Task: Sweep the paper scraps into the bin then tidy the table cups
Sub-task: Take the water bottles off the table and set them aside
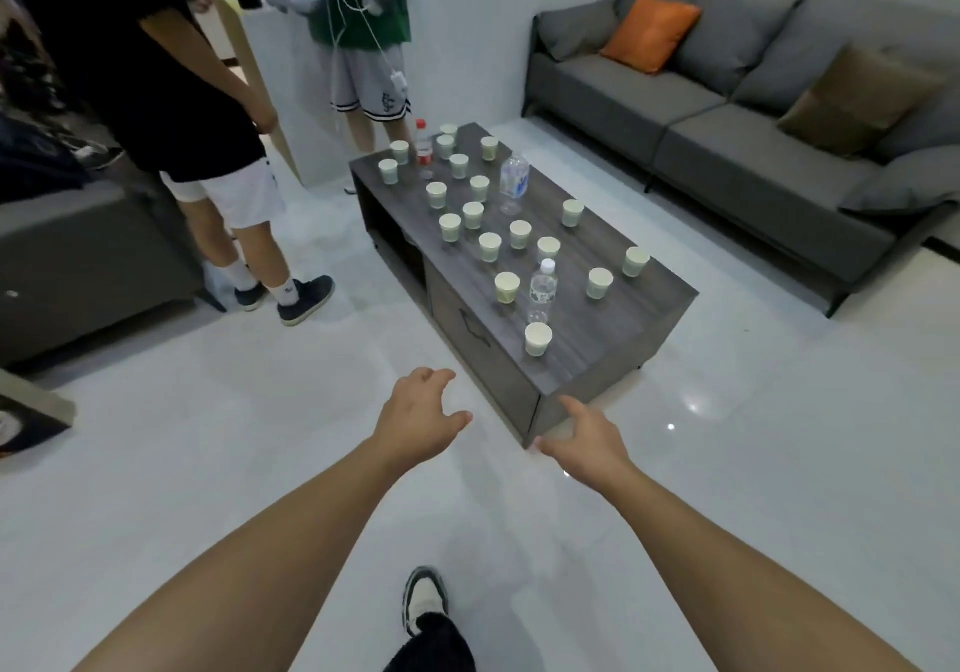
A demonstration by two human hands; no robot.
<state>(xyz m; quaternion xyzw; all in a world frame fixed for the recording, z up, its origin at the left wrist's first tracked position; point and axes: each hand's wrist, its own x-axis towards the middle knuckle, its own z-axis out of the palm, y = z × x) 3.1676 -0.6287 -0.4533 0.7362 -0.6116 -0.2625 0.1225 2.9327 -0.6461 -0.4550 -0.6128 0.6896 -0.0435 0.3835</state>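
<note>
Several white paper cups stand upright, scattered over the dark wooden coffee table; the nearest cup is by the table's near corner. My left hand hovers over the floor just left of that corner, fingers relaxed, holding nothing. My right hand reaches toward the near corner, fingers spread, empty. No paper scraps or bin are in view.
Three plastic bottles stand among the cups: a clear one, a taller one, a red-capped one. A grey sofa runs along the right. Two people stand at the far left: black shirt, green shirt. My shoe is below.
</note>
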